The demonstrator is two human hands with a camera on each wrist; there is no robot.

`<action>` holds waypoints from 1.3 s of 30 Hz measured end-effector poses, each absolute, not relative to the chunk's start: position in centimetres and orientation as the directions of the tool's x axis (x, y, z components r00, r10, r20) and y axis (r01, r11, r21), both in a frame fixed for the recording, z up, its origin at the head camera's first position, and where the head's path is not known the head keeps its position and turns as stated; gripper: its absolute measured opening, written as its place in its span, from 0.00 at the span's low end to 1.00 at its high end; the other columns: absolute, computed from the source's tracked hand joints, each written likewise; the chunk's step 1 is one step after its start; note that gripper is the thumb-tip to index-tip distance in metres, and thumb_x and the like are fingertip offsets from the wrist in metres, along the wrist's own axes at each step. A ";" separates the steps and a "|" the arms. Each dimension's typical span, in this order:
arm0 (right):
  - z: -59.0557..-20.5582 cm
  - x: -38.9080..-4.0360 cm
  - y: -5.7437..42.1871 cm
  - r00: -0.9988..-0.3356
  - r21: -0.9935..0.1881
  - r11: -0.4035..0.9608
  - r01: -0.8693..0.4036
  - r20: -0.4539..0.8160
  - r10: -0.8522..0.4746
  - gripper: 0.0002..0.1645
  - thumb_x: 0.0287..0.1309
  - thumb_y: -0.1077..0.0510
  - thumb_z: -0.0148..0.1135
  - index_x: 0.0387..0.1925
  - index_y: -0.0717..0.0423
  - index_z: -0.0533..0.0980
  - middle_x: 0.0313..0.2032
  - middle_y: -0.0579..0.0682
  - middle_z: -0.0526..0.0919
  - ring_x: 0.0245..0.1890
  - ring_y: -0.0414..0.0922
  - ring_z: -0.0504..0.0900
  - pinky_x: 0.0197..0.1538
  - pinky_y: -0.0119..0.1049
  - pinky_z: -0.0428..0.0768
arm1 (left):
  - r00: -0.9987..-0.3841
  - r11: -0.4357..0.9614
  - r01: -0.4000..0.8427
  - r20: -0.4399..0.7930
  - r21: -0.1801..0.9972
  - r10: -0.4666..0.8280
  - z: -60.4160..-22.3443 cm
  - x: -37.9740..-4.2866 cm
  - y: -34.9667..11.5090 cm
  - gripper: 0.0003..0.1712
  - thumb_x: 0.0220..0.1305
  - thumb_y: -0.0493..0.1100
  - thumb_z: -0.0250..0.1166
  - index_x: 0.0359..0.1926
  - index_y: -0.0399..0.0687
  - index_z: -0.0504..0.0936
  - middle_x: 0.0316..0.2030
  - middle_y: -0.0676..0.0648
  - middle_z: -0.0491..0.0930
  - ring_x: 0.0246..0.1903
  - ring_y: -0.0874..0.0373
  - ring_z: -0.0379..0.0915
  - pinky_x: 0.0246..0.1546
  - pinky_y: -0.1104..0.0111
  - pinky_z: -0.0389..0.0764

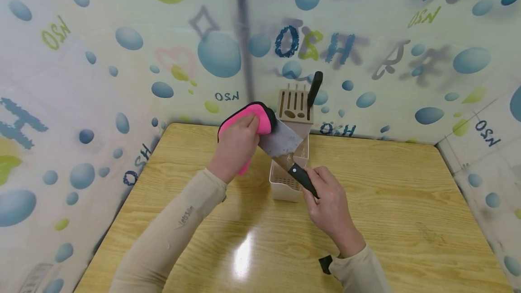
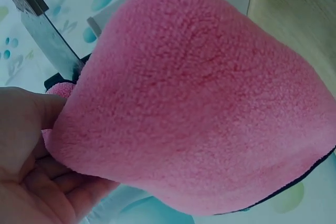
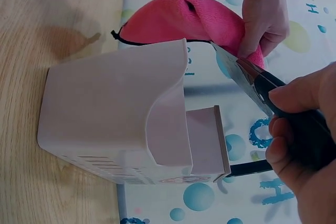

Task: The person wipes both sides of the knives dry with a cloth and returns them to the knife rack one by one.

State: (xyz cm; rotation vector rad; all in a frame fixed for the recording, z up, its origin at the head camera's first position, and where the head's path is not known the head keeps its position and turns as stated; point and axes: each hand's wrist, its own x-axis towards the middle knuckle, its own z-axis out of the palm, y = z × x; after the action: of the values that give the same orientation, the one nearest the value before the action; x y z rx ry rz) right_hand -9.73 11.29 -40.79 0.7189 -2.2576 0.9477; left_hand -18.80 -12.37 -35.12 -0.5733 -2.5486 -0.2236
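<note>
My right hand (image 1: 329, 199) grips the black handle of a kitchen cleaver (image 1: 285, 138), its broad blade angled up to the left. A fluffy pink cloth (image 2: 194, 93) with a dark edge is pinched in my left hand (image 1: 238, 144). The cloth is folded over the far end of the blade, hiding that end. In the right wrist view the cloth (image 3: 163, 19) drapes downward beside the blade. Below and behind the cleaver stands a white knife holder (image 3: 110, 103) with a beige slotted top (image 1: 289, 114). One black-handled knife (image 1: 315, 86) stands in its right slot.
The holder's front basket (image 1: 285, 192) has a perforated bottom and sits on the wooden table (image 1: 378, 193). Patterned wall sheeting (image 1: 220, 53) with blue dots and letters closes off the back and both sides. A black strap end (image 1: 325, 264) sticks out by the right sleeve.
</note>
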 end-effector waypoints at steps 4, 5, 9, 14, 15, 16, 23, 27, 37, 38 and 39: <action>-40.8 -9.8 11.2 -0.688 -0.445 0.607 -0.659 0.682 -0.248 0.20 0.52 0.74 0.71 0.49 0.69 0.83 0.37 0.58 0.80 0.34 0.49 0.79 0.34 0.45 0.83 | -0.763 0.882 0.472 0.511 0.019 0.397 -35.2 -18.1 -11.7 0.22 0.62 0.32 0.70 0.58 0.31 0.83 0.56 0.37 0.85 0.53 0.45 0.84 0.51 0.58 0.86; -40.9 -9.8 11.2 -0.688 -0.445 0.607 -0.659 0.682 -0.248 0.20 0.52 0.74 0.71 0.49 0.69 0.83 0.37 0.58 0.80 0.34 0.49 0.79 0.34 0.45 0.83 | -0.759 0.878 0.479 0.507 0.011 0.408 -35.2 -18.0 -11.5 0.23 0.62 0.33 0.71 0.58 0.31 0.83 0.56 0.37 0.85 0.53 0.46 0.84 0.51 0.59 0.87; -41.0 -9.9 11.1 -0.687 -0.444 0.606 -0.660 0.683 -0.248 0.20 0.52 0.74 0.71 0.49 0.71 0.82 0.37 0.58 0.79 0.33 0.50 0.79 0.34 0.46 0.83 | -0.750 0.869 0.494 0.490 -0.032 0.444 -35.1 -17.3 -10.7 0.24 0.63 0.37 0.72 0.59 0.32 0.83 0.56 0.38 0.85 0.51 0.48 0.85 0.49 0.62 0.87; -41.0 -9.8 11.1 -0.690 -0.449 0.607 -0.655 0.682 -0.241 0.21 0.50 0.75 0.70 0.49 0.71 0.82 0.37 0.58 0.79 0.33 0.50 0.79 0.34 0.46 0.82 | -0.739 0.865 0.497 0.485 -0.078 0.468 -34.9 -16.4 -9.6 0.24 0.62 0.38 0.73 0.58 0.33 0.84 0.55 0.40 0.85 0.48 0.51 0.85 0.45 0.65 0.88; -41.0 -9.8 11.0 -0.691 -0.450 0.608 -0.654 0.682 -0.239 0.21 0.50 0.75 0.70 0.49 0.71 0.82 0.37 0.58 0.79 0.33 0.49 0.79 0.34 0.46 0.82 | -0.732 0.861 0.501 0.489 -0.087 0.475 -34.9 -16.3 -9.4 0.24 0.62 0.38 0.73 0.58 0.33 0.84 0.55 0.40 0.85 0.47 0.51 0.85 0.44 0.65 0.88; -41.0 -9.8 11.0 -0.692 -0.451 0.608 -0.654 0.681 -0.239 0.21 0.51 0.75 0.70 0.49 0.71 0.82 0.36 0.58 0.79 0.33 0.49 0.79 0.34 0.46 0.82 | -0.724 0.858 0.505 0.493 -0.096 0.482 -34.8 -16.2 -9.2 0.24 0.62 0.38 0.73 0.58 0.33 0.84 0.55 0.40 0.86 0.47 0.52 0.86 0.43 0.66 0.88; -40.9 -9.8 11.0 -0.709 -0.457 0.621 -0.637 0.664 -0.237 0.19 0.51 0.74 0.71 0.48 0.70 0.83 0.36 0.58 0.79 0.33 0.49 0.78 0.34 0.45 0.82 | -0.705 0.837 0.533 0.481 -0.126 0.521 -34.7 -15.4 -8.3 0.25 0.62 0.40 0.73 0.58 0.32 0.84 0.54 0.39 0.86 0.46 0.53 0.85 0.45 0.69 0.87; -40.8 -9.8 11.1 -0.716 -0.459 0.628 -0.629 0.657 -0.236 0.19 0.51 0.74 0.72 0.48 0.70 0.83 0.36 0.58 0.79 0.32 0.49 0.78 0.34 0.44 0.82 | -0.677 0.818 0.550 0.482 -0.170 0.556 -34.6 -15.1 -7.9 0.24 0.61 0.40 0.73 0.57 0.32 0.84 0.51 0.40 0.86 0.43 0.55 0.84 0.45 0.71 0.86; -40.7 -9.7 11.1 -0.689 -0.436 0.616 -0.656 0.678 -0.254 0.19 0.52 0.73 0.72 0.48 0.71 0.83 0.36 0.58 0.79 0.33 0.49 0.79 0.34 0.45 0.84 | -0.706 0.847 0.526 0.514 -0.082 0.488 -34.4 -15.1 -7.8 0.24 0.63 0.40 0.73 0.57 0.34 0.84 0.54 0.40 0.86 0.47 0.52 0.86 0.47 0.67 0.87; -40.8 -9.7 11.1 -0.685 -0.432 0.614 -0.660 0.682 -0.257 0.19 0.52 0.73 0.72 0.48 0.71 0.83 0.36 0.57 0.79 0.33 0.49 0.79 0.34 0.45 0.84 | -0.710 0.852 0.518 0.519 -0.072 0.475 -34.4 -15.3 -7.9 0.24 0.63 0.40 0.74 0.57 0.34 0.84 0.54 0.40 0.86 0.47 0.51 0.87 0.47 0.66 0.88; -40.8 -9.7 11.1 -0.682 -0.430 0.613 -0.663 0.683 -0.259 0.19 0.52 0.73 0.72 0.48 0.71 0.83 0.36 0.57 0.79 0.33 0.49 0.79 0.34 0.45 0.84 | -0.714 0.857 0.511 0.524 -0.064 0.464 -34.5 -15.4 -7.9 0.24 0.62 0.40 0.74 0.57 0.34 0.85 0.54 0.40 0.86 0.47 0.51 0.87 0.46 0.65 0.88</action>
State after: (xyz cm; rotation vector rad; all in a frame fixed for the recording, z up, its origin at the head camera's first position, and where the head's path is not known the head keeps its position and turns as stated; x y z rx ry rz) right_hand -9.74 11.07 -40.77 0.7238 -2.2641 0.9226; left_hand -15.40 -7.95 -34.47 -0.7100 -2.4904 -0.1153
